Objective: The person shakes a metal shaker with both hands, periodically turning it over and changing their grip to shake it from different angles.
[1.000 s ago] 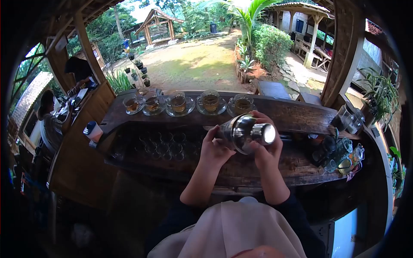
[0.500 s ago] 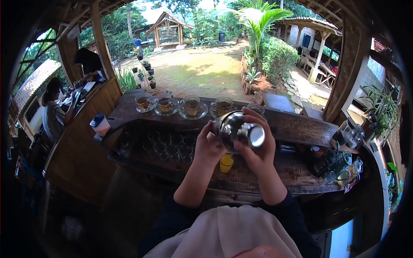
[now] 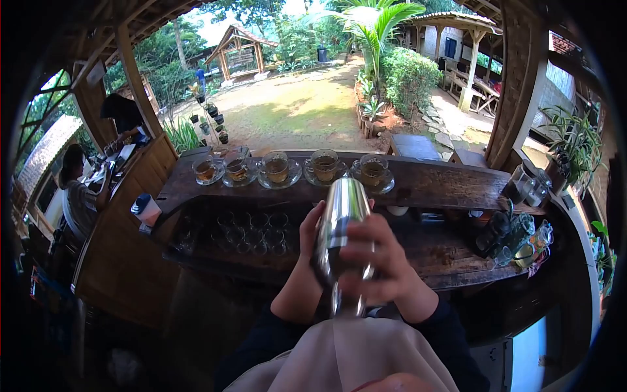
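Plainly, the shaker (image 3: 340, 219) sits between both hands: the left (image 3: 309, 239) cups its left side, the right (image 3: 381, 257), blurred, wraps its right. Its long axis runs near-far, narrow cap near, broad base toward clear, round glass cups (image 3: 276, 168) on the dark, wooden table (image 3: 447, 172). Shiny, smooth metal tapers capward.

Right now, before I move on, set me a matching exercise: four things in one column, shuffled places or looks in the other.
1. Metal shaker
2. Five cups
3. Tumbler
4. Clear glasses

A. Dark top, pale sides
B. Clustered on the counter's lower level
C. Held by left hand and right hand
D. In a row on saucers

Pairs: 1-C, 2-D, 3-A, 4-B
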Demonstrator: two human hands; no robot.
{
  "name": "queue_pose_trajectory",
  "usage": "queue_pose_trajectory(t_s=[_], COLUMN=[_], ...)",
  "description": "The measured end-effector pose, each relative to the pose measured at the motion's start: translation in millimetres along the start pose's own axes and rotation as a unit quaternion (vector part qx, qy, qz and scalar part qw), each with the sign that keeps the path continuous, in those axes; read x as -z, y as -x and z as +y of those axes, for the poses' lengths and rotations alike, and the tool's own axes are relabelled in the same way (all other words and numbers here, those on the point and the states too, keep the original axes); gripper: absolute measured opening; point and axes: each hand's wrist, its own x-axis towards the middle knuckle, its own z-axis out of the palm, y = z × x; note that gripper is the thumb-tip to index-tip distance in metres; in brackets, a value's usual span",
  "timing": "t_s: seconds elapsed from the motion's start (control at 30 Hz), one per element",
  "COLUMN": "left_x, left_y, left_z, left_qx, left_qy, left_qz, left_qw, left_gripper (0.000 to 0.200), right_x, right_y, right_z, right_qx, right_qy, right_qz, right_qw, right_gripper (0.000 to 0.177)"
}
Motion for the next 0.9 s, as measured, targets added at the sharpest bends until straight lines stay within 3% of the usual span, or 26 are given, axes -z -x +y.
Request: queue_pose_trajectory(t_s=[0.03, 0.1, 0.13, 0.17, 0.2, 0.23, 0.27, 0.3, 0.33, 0.37, 0.43, 0.47, 0.5, 0.53, 0.57, 0.6, 0.63, 0.67, 0.7, 0.73, 0.77, 0.83, 0.87, 0.9], left_x=[-20, 2, 5, 5, 5, 4, 36, 40, 43, 32, 14, -22, -23, -30, -35, -12, 3, 2, 5, 27, 30, 28, 21, 14], left_y=[8, 7, 3, -5, -13, -23, -32, -40, -40, -40, -33, -23, -15, -16, -18, -21, -21, -21, -24, -33, -38, -38, -36, -31], left_z=[-9, -7, -6, -5, -3, -3, 4, 5, -2, -3, 0, -6, -5, -4, -5, -31, -23, -10, 1, 13, 3, 5, 12, 18], left_qx=[0.018, 0.023, 0.017, 0.011, 0.004, -0.031, -0.031, -0.031, -0.108, -0.111, 0.035, 0.04, 0.072, -0.03, -0.13, -0.238, -0.239, -0.142, -0.039, 0.003, -0.101, -0.077, -0.054, -0.033], left_qy=[0.011, -0.001, -0.009, -0.016, -0.005, -0.07, -0.032, 0.006, -0.043, -0.045, 0.037, 0.001, 0.056, -0.086, -0.223, -0.12, -0.118, -0.11, -0.099, -0.02, -0.047, 0.002, -0.043, -0.086], left_qz=[-0.017, -0.168, -0.167, -0.166, -0.062, 0.04, 0.003, -0.034, 0.137, 0.133, 0.015, 0.016, -0.086, -0.18, -0.267, -0.244, -0.244, -0.101, 0.044, -0.042, 0.007, 0.151, 0.104, 0.062], left_qw=[1.0, 0.985, 0.986, 0.986, 0.998, 0.996, 0.999, 0.999, 0.984, 0.984, 0.999, 0.999, 0.992, 0.98, 0.929, 0.932, 0.933, 0.979, 0.993, 0.999, 0.994, 0.986, 0.992, 0.994], left_gripper=[0.064, 0.074, 0.073, 0.072, 0.068, 0.057, 0.052, 0.048, 0.045, 0.045, 0.049, 0.056, 0.064, 0.065, 0.067, 0.062, 0.062, 0.056, 0.051, 0.044, 0.039, 0.039, 0.043, 0.047], right_x=[2, -5, -4, -1, 2, 5, 4, -2, -4, -1, 7, 12, 13, 9, 2, -3, -2, 1, 11, 4, -1, 1, 7, 13], right_y=[-5, 4, 7, 13, 19, 27, 33, 32, 27, 19, 2, -7, -12, -10, -6, -1, 6, 15, 23, 26, 25, 19, 11, 2], right_z=[-8, -16, -9, 1, 11, 25, 36, 38, 36, 36, 22, 7, -4, -4, -3, 0, 5, 14, 34, 48, 51, 50, 43, 27], right_qx=[0.094, 0.188, 0.19, 0.162, 0.132, 0.044, -0.07, -0.226, -0.259, -0.288, -0.086, 0.01, 0.108, 0.11, 0.212, 0.311, 0.231, 0.148, 0.051, -0.064, -0.276, -0.363, -0.358, -0.218], right_qy=[0.054, 0.047, 0.044, 0.043, 0.042, 0.017, -0.034, -0.061, -0.042, -0.022, 0.001, 0.015, 0.03, 0.031, 0.039, 0.044, 0.017, -0.011, -0.035, -0.034, -0.059, -0.032, -0.03, -0.017], right_qz=[-0.014, 0.01, 0.011, 0.004, -0.004, -0.035, -0.019, 0.038, 0.08, 0.124, 0.077, 0.051, 0.023, 0.023, 0.076, 0.128, 0.122, 0.115, 0.033, 0.057, 0.084, 0.131, 0.129, 0.073], right_qw=[0.994, 0.981, 0.981, 0.986, 0.99, 0.998, 0.997, 0.971, 0.962, 0.949, 0.993, 0.999, 0.993, 0.993, 0.973, 0.941, 0.965, 0.982, 0.998, 0.996, 0.956, 0.922, 0.924, 0.973], right_gripper=[0.03, 0.03, 0.03, 0.03, 0.029, 0.031, 0.039, 0.045, 0.045, 0.045, 0.043, 0.04, 0.038, 0.038, 0.035, 0.032, 0.031, 0.031, 0.033, 0.038, 0.042, 0.043, 0.043, 0.039])
